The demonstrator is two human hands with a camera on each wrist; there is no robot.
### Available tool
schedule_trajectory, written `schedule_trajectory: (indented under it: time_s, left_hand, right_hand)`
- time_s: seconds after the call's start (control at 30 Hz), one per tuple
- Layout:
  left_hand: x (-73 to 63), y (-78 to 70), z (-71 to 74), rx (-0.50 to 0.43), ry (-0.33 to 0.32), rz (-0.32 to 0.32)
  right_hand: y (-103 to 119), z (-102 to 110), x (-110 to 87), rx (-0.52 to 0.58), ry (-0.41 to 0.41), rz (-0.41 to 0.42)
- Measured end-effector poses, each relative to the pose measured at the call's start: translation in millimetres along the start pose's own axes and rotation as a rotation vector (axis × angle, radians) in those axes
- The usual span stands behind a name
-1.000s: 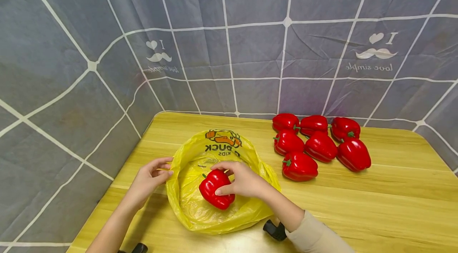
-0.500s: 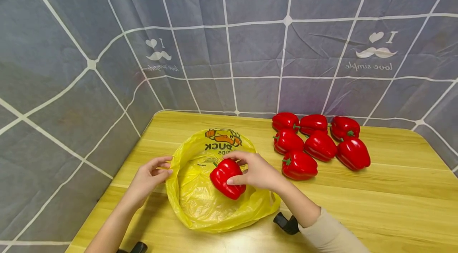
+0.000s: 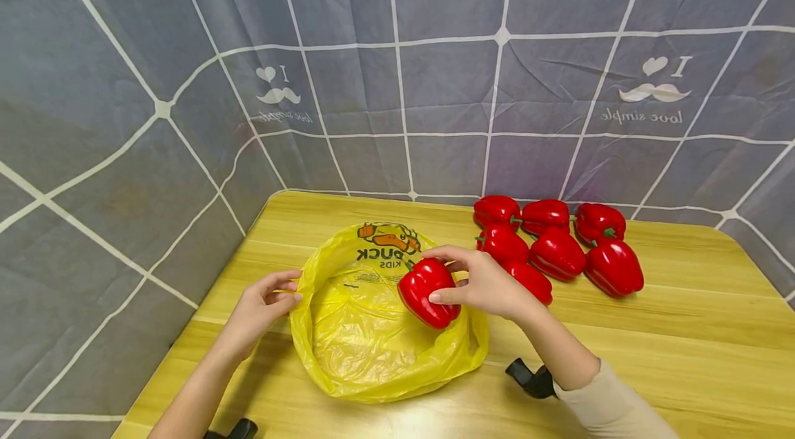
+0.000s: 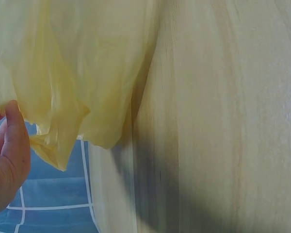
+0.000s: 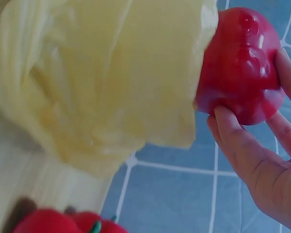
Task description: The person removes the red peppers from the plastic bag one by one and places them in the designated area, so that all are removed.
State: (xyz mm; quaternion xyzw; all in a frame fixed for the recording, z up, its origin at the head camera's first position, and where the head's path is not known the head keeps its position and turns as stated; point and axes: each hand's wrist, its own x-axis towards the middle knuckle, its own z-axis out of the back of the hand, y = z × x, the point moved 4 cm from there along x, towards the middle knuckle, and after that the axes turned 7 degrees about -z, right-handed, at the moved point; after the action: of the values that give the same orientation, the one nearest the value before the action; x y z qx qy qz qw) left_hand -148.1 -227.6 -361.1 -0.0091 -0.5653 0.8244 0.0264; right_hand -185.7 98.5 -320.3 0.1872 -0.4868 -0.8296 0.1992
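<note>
A yellow plastic bag [image 3: 354, 356] with a duck print stands on the wooden table, its mouth spread wide. My left hand [image 3: 263, 304] pinches the bag's left rim between thumb and fingers; the left wrist view shows the fingertips at the edge of the thin plastic [image 4: 87, 73]. Between the thumb and fingers of my right hand [image 3: 493, 287], a shiny red bell pepper [image 3: 428, 295] with a green stem is held at the right side of the bag's mouth. In the right wrist view the bag's edge covers part of the held bell pepper [image 5: 245, 68].
Several more red bell peppers [image 3: 557, 254] lie grouped at the back right of the table [image 3: 671, 349]. My right forearm reaches close past the nearest one. A grey tile-patterned curtain [image 3: 447, 94] hangs behind and to the left. Black wrist mounts [image 3: 531, 378] show under both forearms.
My right hand has carried the bell pepper right and slightly back, from over the middle of the bag to its right rim. The left hand keeps its place.
</note>
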Motion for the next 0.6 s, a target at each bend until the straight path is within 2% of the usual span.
schedule_trajectory:
  time_s: [0.37, 0.6]
  left_hand:
    - [0.2, 2.9, -1.7, 0.001, 0.006, -0.002]
    - [0.9, 5.2, -2.1, -0.004, 0.006, -0.005]
  right_hand:
    - [-8.5, 31.2, -13.2, 0.051, -0.039, 0.01]
    - [-7.9, 47.5, -22.2, -0.019, -0.087, 0.004]
